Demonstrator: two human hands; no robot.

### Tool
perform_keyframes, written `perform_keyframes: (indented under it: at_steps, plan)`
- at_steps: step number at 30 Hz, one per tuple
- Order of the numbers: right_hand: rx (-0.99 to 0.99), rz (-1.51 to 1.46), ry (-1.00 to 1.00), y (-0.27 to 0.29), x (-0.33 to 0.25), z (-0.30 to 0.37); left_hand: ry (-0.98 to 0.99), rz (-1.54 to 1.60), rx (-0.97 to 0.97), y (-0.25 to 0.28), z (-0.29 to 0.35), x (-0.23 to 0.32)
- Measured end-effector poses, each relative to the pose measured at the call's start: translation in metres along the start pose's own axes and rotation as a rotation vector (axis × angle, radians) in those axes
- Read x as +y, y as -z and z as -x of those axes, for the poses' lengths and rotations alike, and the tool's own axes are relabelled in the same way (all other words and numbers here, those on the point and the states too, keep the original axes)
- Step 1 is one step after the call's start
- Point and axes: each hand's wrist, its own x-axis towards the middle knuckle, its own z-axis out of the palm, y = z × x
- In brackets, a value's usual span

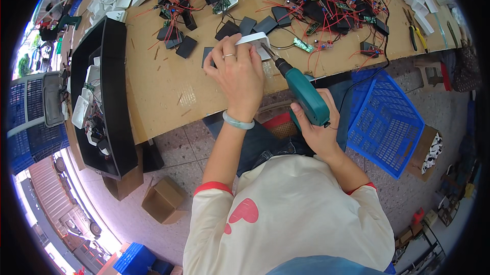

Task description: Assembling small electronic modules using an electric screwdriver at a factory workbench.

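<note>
My left hand (239, 73) has its fingers closed around a small white plastic casing (252, 38) just above the near part of the table. In my right hand (321, 129) is a green power screwdriver (306, 93), gripped by its handle. Its bit points up and left into the casing's open side; whether it touches a screw is too small to tell. Right beside the casing lie several flat black boxes (265, 24) with thin wires. A small green circuit board (303, 45) rests to the right of the screwdriver's tip.
Black boxes, circuit boards and red wires pile up in a heap (326, 7) at the back. A long black bin (115, 91) of white casings stands left. Pliers (417, 35) lie far right. A blue crate (385, 119) and a cardboard box (163, 201) flank me below table height.
</note>
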Motion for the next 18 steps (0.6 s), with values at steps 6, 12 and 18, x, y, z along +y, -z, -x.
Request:
perform_keyframes:
  at_steps: [6, 12, 18]
  plan:
    - [0.004, 0.011, 0.007, 0.0006, 0.0006, 0.0007, -0.002, -0.007, 0.008, 0.0, -0.0005, 0.0001]
    - [0.013, 0.018, 0.021, 0.0005, 0.0016, 0.0019, 0.008, 0.011, 0.007, 0.001, -0.0006, 0.0003]
    - [0.008, 0.024, 0.014, 0.001, 0.001, 0.0021, 0.004, 0.006, 0.008, 0.0008, -0.0009, 0.0003]
